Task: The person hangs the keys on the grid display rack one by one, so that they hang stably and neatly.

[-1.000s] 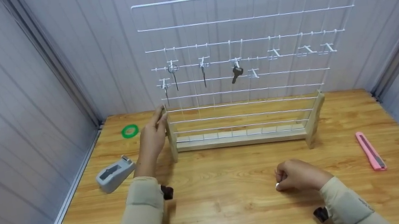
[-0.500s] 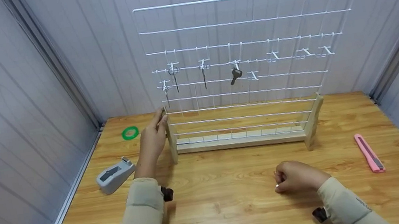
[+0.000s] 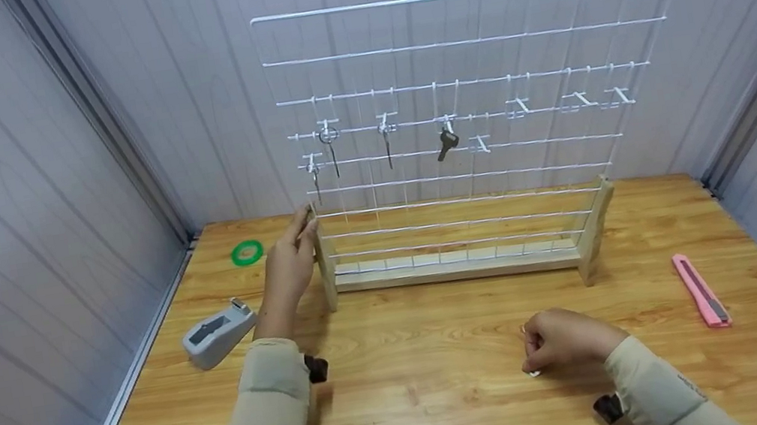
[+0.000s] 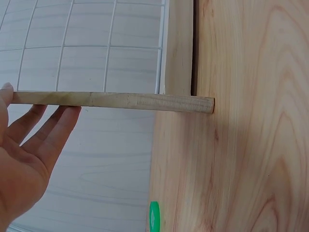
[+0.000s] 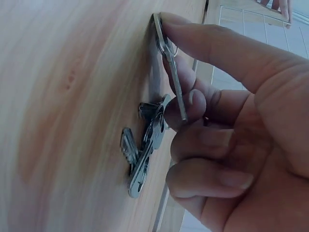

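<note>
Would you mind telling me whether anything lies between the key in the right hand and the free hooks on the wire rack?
Nothing visible does. The right hand pinches a key over bare table, and the free hooks on the wire rack face it openly.

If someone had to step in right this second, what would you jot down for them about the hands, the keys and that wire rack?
Left hand: fingers straight, resting against the wooden end post of the wire rack.
Right hand: on the table, pinching one key upright; more loose keys lie beside it.
Done: four keys already hang on the rack's left hooks, including a dark-headed key.
Left: several hooks on the right are bare; the pinched key and loose ones are not hung.
</note>
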`<state>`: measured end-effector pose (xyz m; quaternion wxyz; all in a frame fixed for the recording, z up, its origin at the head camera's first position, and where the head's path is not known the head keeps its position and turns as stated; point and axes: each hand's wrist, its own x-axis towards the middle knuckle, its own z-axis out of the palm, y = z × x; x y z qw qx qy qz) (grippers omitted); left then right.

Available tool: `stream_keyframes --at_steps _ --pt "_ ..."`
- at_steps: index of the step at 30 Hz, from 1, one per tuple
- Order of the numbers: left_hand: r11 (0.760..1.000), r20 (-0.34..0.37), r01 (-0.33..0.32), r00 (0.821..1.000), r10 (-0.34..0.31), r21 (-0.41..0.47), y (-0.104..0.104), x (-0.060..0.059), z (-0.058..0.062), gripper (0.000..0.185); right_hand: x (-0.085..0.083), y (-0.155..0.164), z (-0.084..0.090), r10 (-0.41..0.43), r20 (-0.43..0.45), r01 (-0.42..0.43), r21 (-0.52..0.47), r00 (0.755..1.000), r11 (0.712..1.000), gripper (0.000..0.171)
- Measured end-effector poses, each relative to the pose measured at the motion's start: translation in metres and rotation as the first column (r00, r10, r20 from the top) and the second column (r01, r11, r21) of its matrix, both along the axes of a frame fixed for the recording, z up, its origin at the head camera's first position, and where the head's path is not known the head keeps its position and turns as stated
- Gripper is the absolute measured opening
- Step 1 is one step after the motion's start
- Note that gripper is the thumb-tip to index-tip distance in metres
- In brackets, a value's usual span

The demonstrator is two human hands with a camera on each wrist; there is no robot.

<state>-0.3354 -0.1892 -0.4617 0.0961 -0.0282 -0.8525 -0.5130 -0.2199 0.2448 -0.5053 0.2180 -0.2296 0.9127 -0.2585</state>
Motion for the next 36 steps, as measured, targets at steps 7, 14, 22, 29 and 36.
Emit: stream_keyframes --at_steps 7,14,22,29,36 --pt "1.0 -0.003 0.008 1.0 -0.008 0.015 0.001 0.001 0.002 0.051 0.003 -0.002 -0.001 0.035 0.008 -0.035 -0.009 0.999 0.999 0.024" --pt "1.0 -0.013 0.023 1.0 -0.022 0.011 -0.001 0.0 0.0 0.053 0.005 -0.004 0.0 0.057 0.001 -0.057 -0.047 0.998 0.997 0.021" --pt "1.0 -0.022 0.013 1.0 -0.013 0.01 -0.001 0.0 0.0 0.052 0.005 -0.005 -0.004 0.028 0.042 -0.024 -0.1 0.999 0.995 0.02" --pt "1.0 -0.03 0.009 0.999 -0.009 0.01 0.0 0.0 -0.001 0.052 0.007 -0.007 -0.004 -0.061 0.069 0.075 -0.215 0.996 0.974 0.017" --pt "1.0 -0.025 0.006 1.0 -0.005 0.009 0.0 0.0 0.0 0.052 0.007 -0.012 0.0 -0.118 0.052 0.129 -0.328 0.992 0.936 0.013"
